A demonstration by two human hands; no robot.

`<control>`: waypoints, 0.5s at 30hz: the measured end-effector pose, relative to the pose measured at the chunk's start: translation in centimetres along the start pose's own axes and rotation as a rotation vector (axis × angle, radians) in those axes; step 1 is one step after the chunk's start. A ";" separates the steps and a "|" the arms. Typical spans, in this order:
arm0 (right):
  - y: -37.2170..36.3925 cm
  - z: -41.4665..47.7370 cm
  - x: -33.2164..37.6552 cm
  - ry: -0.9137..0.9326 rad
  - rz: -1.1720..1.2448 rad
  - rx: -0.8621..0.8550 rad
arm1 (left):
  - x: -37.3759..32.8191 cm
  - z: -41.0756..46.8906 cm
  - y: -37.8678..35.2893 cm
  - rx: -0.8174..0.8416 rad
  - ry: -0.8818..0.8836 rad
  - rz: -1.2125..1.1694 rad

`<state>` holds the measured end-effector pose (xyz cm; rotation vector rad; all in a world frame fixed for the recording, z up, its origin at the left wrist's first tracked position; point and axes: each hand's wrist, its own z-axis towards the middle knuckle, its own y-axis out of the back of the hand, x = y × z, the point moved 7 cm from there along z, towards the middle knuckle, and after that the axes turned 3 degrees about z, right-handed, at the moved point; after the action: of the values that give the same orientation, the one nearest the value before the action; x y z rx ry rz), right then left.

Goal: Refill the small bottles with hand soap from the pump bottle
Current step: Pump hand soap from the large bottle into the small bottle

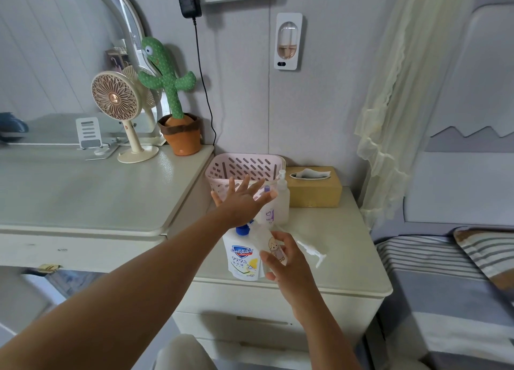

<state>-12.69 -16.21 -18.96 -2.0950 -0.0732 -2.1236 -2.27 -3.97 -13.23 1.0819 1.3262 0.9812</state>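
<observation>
While reaching fwd w/ L hand point(242, 200), fingers spread wide & holding nothing, over purple-label bottle point(269, 216) & clear pump bottle point(283, 202) by pink basket point(244, 163), grips w/ R hand point(286, 264), fingers curled round it, small cartoon bottle point(267, 238) right beside blue-capped soap pouch point(242, 255) on nightstand point(333, 244), loose pump head point(311, 251) lying nearby.

I see a pale grey panelled wall point(319, 105) behind a low cream counter with drawers point(347, 258). Left of it stands a taller cream desk point(83, 197) carrying an arched silver-framed mirror point(61, 63). A sheer cream ruffled curtain point(389, 105) hangs on the right, beside a bed with grey-striped bedding point(422, 255). The light is soft and even.
</observation>
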 end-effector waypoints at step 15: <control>0.0 -0.3 0.1 0.003 0.007 0.011 | 0.0 -0.1 0.1 0.015 -0.002 0.005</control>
<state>-12.96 -16.30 -18.90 -2.0824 -0.0769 -2.1172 -2.32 -3.90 -13.09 1.0979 1.3314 0.9748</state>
